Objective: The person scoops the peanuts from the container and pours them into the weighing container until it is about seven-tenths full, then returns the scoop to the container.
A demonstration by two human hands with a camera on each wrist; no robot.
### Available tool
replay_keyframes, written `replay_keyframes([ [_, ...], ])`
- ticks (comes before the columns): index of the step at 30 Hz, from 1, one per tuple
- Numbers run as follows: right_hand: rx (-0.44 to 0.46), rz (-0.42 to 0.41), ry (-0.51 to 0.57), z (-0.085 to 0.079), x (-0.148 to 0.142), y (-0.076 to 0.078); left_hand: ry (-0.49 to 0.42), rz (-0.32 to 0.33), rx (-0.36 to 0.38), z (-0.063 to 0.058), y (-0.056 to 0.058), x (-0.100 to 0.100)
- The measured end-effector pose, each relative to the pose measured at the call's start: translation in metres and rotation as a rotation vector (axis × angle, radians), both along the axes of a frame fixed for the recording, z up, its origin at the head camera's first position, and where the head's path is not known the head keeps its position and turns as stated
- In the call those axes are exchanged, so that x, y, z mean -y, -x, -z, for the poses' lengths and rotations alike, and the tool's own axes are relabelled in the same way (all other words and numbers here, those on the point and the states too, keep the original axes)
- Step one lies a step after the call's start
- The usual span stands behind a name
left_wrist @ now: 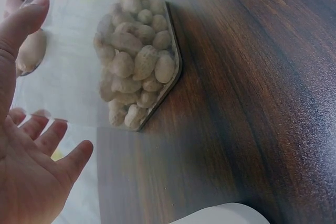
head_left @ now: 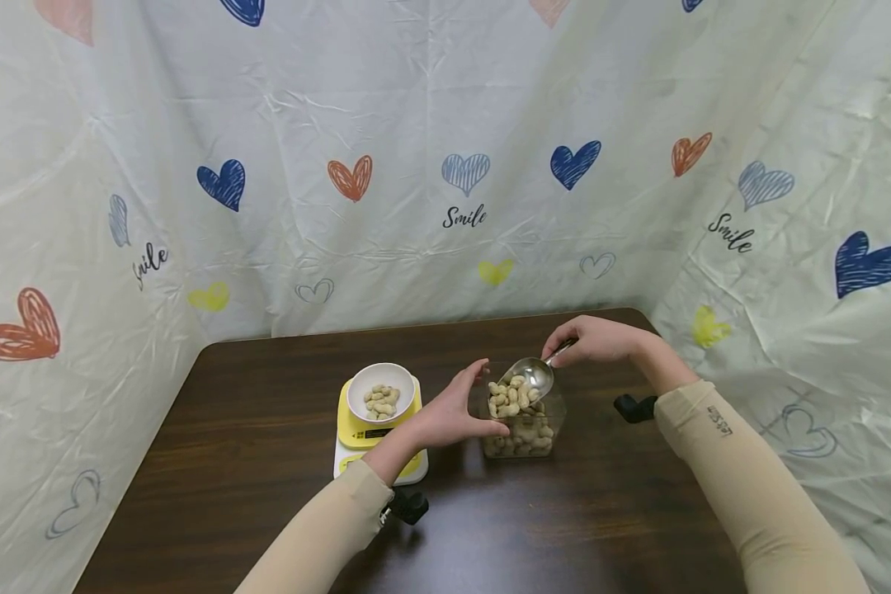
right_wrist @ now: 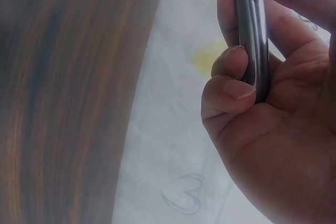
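Note:
My right hand [head_left: 601,339] grips the handle of a metal scoop [head_left: 540,373]. Peanuts in their shells lie in the scoop's bowl, which is over the opening of a clear plastic container [head_left: 559,410]. More unshelled peanuts [left_wrist: 134,59] fill the lower part of that container. At its left side my left hand [head_left: 453,412] holds the container, thumb at the front and fingers toward the back; the little finger stands off it in the left wrist view. Only the scoop's handle [right_wrist: 253,38] shows in the right wrist view, with fingers curled round it.
Left of the container stands a yellow and white kitchen scale [head_left: 347,429], partly under my left forearm. On it sits a white bowl [head_left: 356,381] with several peanuts [head_left: 381,401]. The dark wooden table [head_left: 252,429] ends at a white curtain [head_left: 393,280] printed with hearts.

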State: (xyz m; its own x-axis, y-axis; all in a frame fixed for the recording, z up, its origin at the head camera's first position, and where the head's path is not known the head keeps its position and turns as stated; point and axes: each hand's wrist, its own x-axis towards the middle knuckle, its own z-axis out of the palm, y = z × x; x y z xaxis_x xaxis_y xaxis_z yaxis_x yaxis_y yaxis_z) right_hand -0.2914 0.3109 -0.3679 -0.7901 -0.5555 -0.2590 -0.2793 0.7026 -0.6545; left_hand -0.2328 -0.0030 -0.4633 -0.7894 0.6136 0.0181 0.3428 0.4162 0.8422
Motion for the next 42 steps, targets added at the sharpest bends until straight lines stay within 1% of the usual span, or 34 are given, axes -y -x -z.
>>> replay_keyframes([
  [8,-0.003,0.013,0.002,-0.005,-0.004,-0.002,0.000,-0.006,-0.002,0.000,0.000,-0.001],
  [15,-0.003,0.033,0.021,-0.007,-0.006,-0.005,-0.004,-0.001,-0.001,0.000,-0.002,-0.001],
  [21,-0.034,0.034,0.029,-0.008,-0.008,-0.009,-0.020,-0.001,-0.008,0.001,-0.002,-0.001],
  [26,-0.068,0.042,0.032,-0.010,-0.009,-0.016,-0.030,0.004,0.005,0.000,-0.005,0.000],
  [31,-0.105,0.059,0.041,-0.010,-0.008,-0.021,-0.006,0.004,0.019,-0.001,-0.006,0.001],
  [34,-0.127,0.080,0.046,-0.010,-0.006,-0.024,0.012,-0.002,0.000,-0.002,-0.007,0.005],
  [37,-0.147,0.103,0.053,-0.011,-0.004,-0.027,0.014,-0.010,-0.028,-0.008,-0.009,0.012],
  [40,-0.150,0.130,0.065,-0.011,-0.001,-0.030,0.020,-0.021,-0.063,-0.013,-0.012,0.024],
  [42,-0.149,0.145,0.076,-0.011,0.001,-0.032,0.015,-0.030,-0.071,-0.018,-0.015,0.036],
])
